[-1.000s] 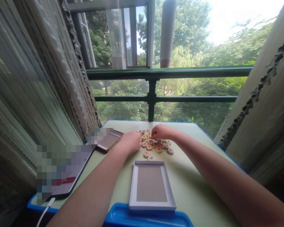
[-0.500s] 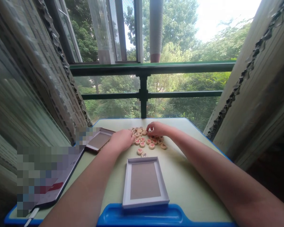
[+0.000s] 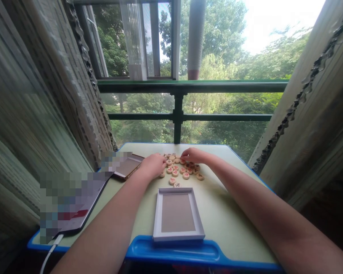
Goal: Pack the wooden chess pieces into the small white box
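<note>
Pale, round, wooden-looking discs [image 3: 185, 175], clustered at twelve o'clock on your pale-green bench [image 3: 223, 213].
You're apparently picking among them; next calls for a light pinch. Left hand [image 3: 153, 165] at their nine, right hand [image 3: 195, 155] at their two; whether the fingers [image 3: 185, 156] grip, I can't tell. Your right hand's arch has flattened since the earlier frame.

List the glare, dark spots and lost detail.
Head view throughout: sky at upper right washed out white; lower right corner sunk in darkness below the right curtain; coarse pixel blocks hiding part of the flat device at left; marks on the round pieces small and soft.
</note>
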Motion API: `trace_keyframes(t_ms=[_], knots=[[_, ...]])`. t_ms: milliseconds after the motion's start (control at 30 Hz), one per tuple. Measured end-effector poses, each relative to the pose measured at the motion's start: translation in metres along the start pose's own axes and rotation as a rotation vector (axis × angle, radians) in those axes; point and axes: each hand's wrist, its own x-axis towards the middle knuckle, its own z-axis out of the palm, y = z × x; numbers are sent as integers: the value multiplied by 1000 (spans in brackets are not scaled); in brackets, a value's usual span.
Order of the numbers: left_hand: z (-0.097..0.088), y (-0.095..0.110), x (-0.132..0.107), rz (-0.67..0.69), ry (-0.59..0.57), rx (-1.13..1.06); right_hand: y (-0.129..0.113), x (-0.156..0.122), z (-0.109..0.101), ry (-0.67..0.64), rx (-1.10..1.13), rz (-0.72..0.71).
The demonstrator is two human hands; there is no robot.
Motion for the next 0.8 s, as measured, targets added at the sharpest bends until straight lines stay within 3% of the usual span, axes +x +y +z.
trace_keyframes(t_ms=[233, 367, 567, 800], knots=[[7, -2, 5, -50, 32, -37, 6, 5, 12, 94, 33, -16], [8, -4, 6, -38, 38, -21, 4, 9, 15, 99, 47, -98], [10, -4, 6, -44, 45, -11, -6, 7, 17, 176, -126, -173], [12, -6, 9, -46, 43, -20, -8, 3, 13, 160, -79, -108]])
